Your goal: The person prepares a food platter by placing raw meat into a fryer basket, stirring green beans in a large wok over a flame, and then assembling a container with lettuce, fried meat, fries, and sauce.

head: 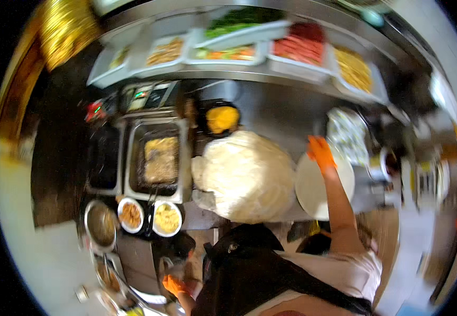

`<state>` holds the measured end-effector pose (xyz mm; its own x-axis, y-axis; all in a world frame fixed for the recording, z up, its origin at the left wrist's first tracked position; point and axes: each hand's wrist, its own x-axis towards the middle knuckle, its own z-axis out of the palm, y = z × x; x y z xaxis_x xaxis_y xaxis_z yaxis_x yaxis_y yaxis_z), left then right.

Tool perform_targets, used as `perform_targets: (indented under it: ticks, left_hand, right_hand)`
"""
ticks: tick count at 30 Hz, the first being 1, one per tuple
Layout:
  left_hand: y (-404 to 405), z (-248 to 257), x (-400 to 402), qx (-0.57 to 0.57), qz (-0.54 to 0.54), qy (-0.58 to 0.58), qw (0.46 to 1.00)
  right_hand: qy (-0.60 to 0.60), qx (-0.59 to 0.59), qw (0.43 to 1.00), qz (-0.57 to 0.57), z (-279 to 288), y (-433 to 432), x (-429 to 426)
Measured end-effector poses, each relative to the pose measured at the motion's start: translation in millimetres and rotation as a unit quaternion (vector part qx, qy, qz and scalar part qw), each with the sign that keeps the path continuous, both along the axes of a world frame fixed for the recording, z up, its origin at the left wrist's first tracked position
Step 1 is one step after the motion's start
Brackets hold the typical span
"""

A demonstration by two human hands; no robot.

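My right hand (320,152) wears an orange glove and reaches over the upper edge of a pale round disc (311,189). Motion blur hides whether its fingers hold anything. Left of it lies a large, cream-coloured mound (248,177), perhaps dough or stacked thin sheets, with a shiny surface. My left hand (174,285), also gloved in orange, is low at my left side, below the counter edge. A blurred, see-through item (177,270) is close above it; I cannot tell whether the hand grips it.
A metal fryer tank (185,158) holds browned food (161,160). Two white bowls of food (130,215) stand before it, beside a metal pot (101,225). Behind the mound is a black bowl of yellow food (222,119). Ingredient tubs (299,65) line the back shelf.
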<state>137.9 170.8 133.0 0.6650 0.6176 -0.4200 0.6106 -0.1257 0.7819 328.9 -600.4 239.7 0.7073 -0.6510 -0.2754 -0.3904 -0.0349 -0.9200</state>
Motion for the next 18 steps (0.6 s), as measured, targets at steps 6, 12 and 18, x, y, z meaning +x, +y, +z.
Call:
perform_targets:
  ticks: [6,12,18]
  left_hand:
    - [-32.3,-28.3,-63.6,-0.108,0.220,-0.151,0.958]
    - [-67.4,-21.5,-95.7,0.225,0.211,0.096,0.946]
    - [-110.9,14.4,-115.5,0.181,0.396,0.145,0.889]
  right_hand:
    - [0.081,0.033,0.987,0.138,-30.3,68.0,46.3]
    - [0.001,-0.096,0.933,0.347,-60.0,114.0,99.9]
    - [-0.022,-0.053,0.888,0.457,-34.6,219.6,111.2]
